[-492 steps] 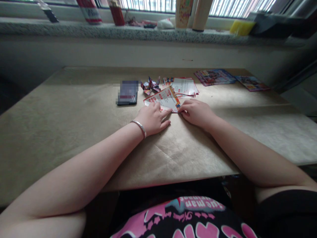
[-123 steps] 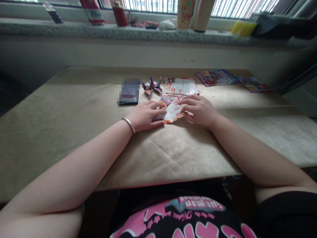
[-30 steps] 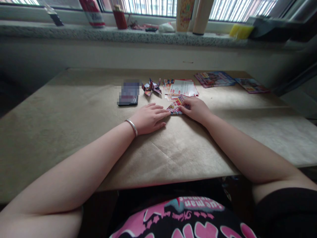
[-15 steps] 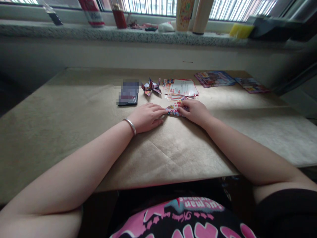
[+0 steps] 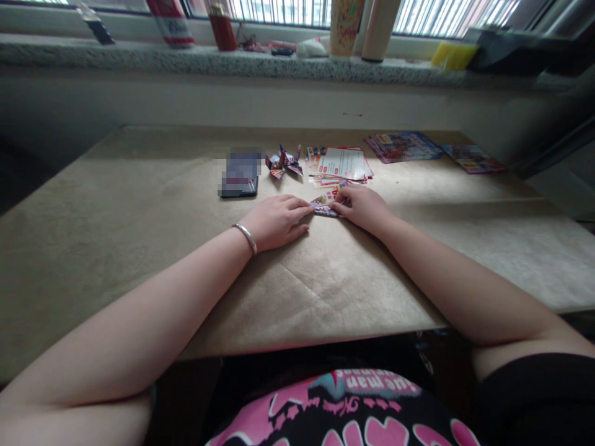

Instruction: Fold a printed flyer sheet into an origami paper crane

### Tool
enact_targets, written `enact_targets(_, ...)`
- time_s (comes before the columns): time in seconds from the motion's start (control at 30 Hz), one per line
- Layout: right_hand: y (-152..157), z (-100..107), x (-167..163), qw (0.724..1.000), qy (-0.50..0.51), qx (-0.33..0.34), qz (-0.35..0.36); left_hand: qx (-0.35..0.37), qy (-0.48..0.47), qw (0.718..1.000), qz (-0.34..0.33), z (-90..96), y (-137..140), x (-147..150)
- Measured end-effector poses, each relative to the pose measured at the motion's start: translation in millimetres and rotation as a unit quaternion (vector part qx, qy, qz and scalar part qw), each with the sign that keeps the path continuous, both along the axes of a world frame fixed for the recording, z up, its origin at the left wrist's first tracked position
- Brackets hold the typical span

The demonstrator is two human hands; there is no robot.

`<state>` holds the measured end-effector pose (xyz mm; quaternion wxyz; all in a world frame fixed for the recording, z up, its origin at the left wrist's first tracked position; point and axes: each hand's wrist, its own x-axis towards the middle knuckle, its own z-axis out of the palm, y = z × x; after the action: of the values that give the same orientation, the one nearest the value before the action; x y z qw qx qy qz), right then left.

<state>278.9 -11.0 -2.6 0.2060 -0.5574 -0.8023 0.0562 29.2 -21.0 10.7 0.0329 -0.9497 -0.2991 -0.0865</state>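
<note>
A small folded piece of printed paper (image 5: 324, 202) lies on the table between my hands. My left hand (image 5: 280, 221), with a silver bangle at the wrist, rests flat with its fingers stretched out; the fingertips touch the paper's left end. At the paper's right side, my right hand (image 5: 364, 206) is closed, thumb and fingers pressed together on it. The paper's right part is hidden under those fingers. Just beyond it lies a stack of printed sheets (image 5: 344, 163). Folded paper shapes (image 5: 284, 163) with pointed tips stand to the left of the stack.
A dark phone (image 5: 240, 174) lies beyond my left hand on the beige tabletop (image 5: 139, 248). Glossy printed leaflets (image 5: 403, 147) are at the back right, with another leaflet (image 5: 473, 158) beside them. Bottles, a cup and a yellow item (image 5: 453, 56) line the stone windowsill (image 5: 260, 67).
My right thumb and fingertips have shifted slightly left along the paper's near edge. My left hand stays nearly in place, its thumb a little farther from the fingers.
</note>
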Motion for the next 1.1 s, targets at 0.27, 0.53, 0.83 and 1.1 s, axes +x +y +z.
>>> enact_targets(0.27,4.3,0.7,-2.3,1.000,-0.008,-0.021,-0.011,0.020,0.029,0.999,0.037,4.0,-6.6,5.4)
enact_targets(0.53,1.1,5.8,-2.1,0.999,-0.028,-0.031,-0.018,0.002,0.004,1.000,0.019,-0.2,-2.8,1.8)
enact_targets(0.83,-16.1,15.7,-0.2,0.993,-0.118,-0.003,-0.012,-0.030,-0.045,0.997,-0.056,-8.2,6.6,-6.1)
enact_targets(1.1,-21.1,16.2,-18.9,0.977,-0.192,0.081,0.050,-0.025,-0.047,0.997,-0.060,-9.1,7.2,-6.5)
